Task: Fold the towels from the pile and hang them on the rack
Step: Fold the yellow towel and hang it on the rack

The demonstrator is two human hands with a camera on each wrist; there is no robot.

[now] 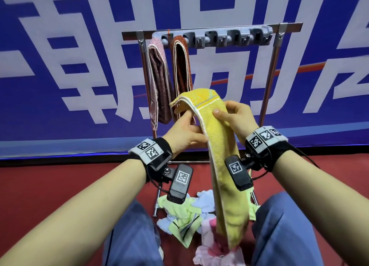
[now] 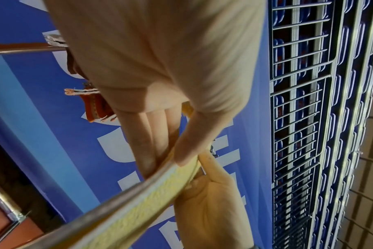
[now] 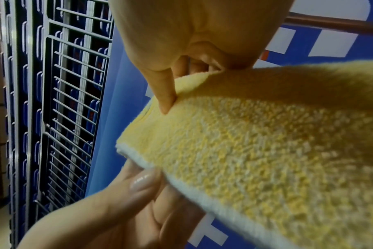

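Note:
A yellow towel [image 1: 221, 150] with a white edge, folded into a long strip, hangs from both hands in front of the rack [image 1: 275, 70]. My left hand [image 1: 194, 124] pinches its white edge between thumb and fingers [image 2: 147, 151]. My right hand [image 1: 221, 110] grips the folded top, its thumb [image 3: 164, 94] pressing on the terry and its fingers behind. A pink towel [image 1: 157, 76] and a rust-red towel [image 1: 181, 66] hang folded at the left of the rack's grey clip bar [image 1: 229, 37]. The pile [image 1: 185, 216] of green, blue and pink towels lies on the floor below.
A blue banner [image 1: 60, 46] with white characters stands right behind the rack. The red floor [image 1: 60, 186] runs to its base. My knees in blue trousers [image 1: 289, 225] flank the pile. Stacked wire-grid crates [image 2: 298, 118] show in the wrist views.

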